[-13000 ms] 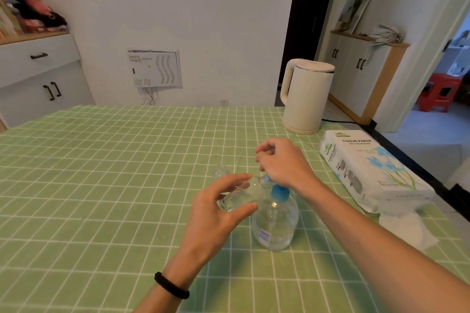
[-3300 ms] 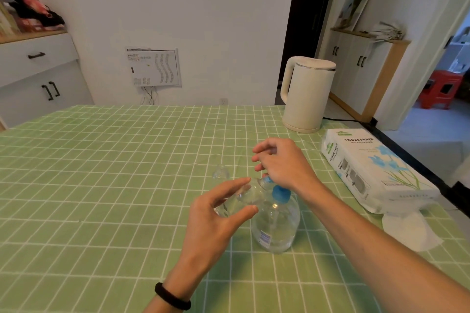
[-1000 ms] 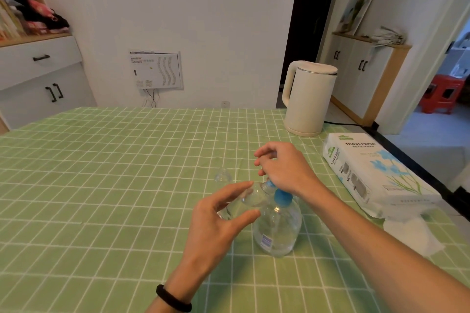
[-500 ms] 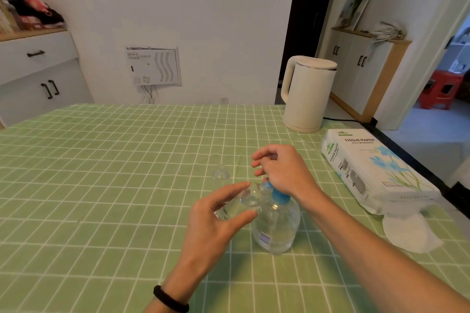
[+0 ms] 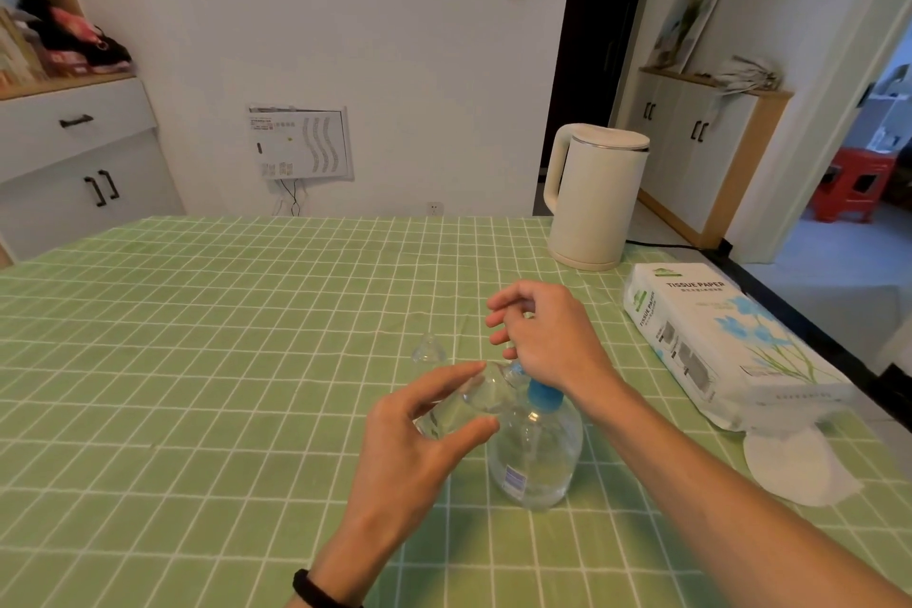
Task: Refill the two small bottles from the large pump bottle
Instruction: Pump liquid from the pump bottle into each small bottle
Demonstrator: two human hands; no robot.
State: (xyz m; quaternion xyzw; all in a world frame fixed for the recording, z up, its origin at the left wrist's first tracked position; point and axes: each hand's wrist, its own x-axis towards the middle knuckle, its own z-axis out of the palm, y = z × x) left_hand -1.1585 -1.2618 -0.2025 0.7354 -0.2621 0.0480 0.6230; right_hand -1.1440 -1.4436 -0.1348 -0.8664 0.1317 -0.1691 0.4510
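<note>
Head view, looking forward and down. My left hand [image 5: 419,439] holds a small bottle [image 5: 466,405] of clear plastic. My fingers [image 5: 444,385] curve over its top and my thumb presses from below, so the hand is clamped on it. The small bottle is tilted, its mouth to the right, close against the spout of the large pump bottle [image 5: 535,454]. Whether mouth and spout touch is unclear, because both are transparent and partly covered.

The large pump bottle stands upright on the table [image 5: 197,336], near the middle and just right of my left hand. It has a blue collar [image 5: 543,395] at the neck, a clear round body and a small label low on its left side. My right hand [image 5: 548,341] lies over the pump head with the fingertips loosely bent and apart, pointing left. I cannot tell whether the hand grips the pump head, which it hides.

A small clear object [image 5: 428,351], perhaps a cap, sits on the table just beyond my left hand. A black band [image 5: 316,588] circles my left wrist.

Far right on the table stands a cream kettle [image 5: 594,198]. Nearer than it lies a pack of tissue paper [image 5: 715,341], and a loose white sheet [image 5: 799,464] lies at the pack's near end. The table is covered with a green checked cloth.
</note>
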